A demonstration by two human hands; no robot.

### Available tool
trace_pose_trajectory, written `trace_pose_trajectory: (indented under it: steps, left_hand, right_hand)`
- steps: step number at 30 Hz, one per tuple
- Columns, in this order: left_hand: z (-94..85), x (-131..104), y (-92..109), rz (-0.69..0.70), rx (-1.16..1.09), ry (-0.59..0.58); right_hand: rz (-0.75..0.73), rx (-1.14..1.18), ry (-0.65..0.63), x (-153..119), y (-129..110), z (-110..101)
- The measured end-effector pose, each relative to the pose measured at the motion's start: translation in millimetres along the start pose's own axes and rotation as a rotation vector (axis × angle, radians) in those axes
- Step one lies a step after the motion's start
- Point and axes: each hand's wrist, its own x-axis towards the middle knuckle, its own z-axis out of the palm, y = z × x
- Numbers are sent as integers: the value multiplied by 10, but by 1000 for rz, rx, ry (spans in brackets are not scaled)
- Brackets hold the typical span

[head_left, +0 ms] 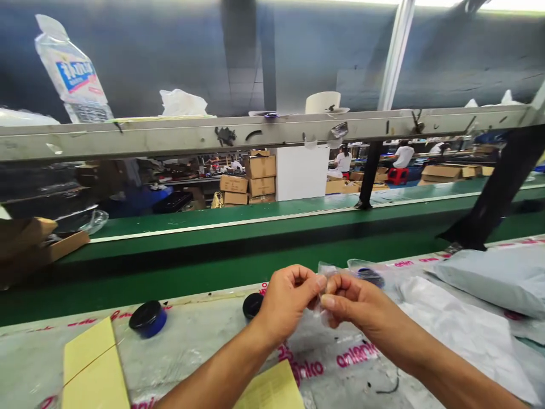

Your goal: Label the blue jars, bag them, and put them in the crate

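My left hand (293,295) and my right hand (351,298) meet above the bench, fingertips almost touching. Between them is a small clear plastic bag (326,268), pinched by both hands; its lower part is largely hidden by my fingers. Behind my left wrist, a round black-and-blue piece (252,305) is partly covered. A similar round piece (147,319) rests farther left on the bench. Just beyond my right hand, a dark blue round piece (370,277) lies in or under clear plastic.
Yellow cards (91,369) lie at left, with another yellow sheet (272,389) below my hands. White plastic bags (460,329) and a grey pouch (494,281) cover the right side. A green conveyor (191,284) runs behind, under a shelf rail (170,135) bearing a bottle (74,74).
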Motion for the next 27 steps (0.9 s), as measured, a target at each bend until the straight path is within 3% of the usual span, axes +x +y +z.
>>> trace_pose_trajectory:
  steps: [4,12,16,18,22,27]
  left_hand:
    - [-69,-19,-46,23,-42,87]
    - [-309,-68,-73,-133,-78,-16]
    - [-355,-83,-104,-167,-46,50]
    - [-379,-81,-103,-176,2,104]
    - [-453,-28,-89,-114,176,267]
    - [-533,113,-109,40,390,429]
  right_hand:
    - [8,76,28,109,32,132]
    - [62,276,-17,191,53,225]
    - [66,391,60,214,88,257]
    - [41,394,160,239,122,258]
    - [-100,123,439,307,197,262]
    - [-215,-271,501,408,255,318]
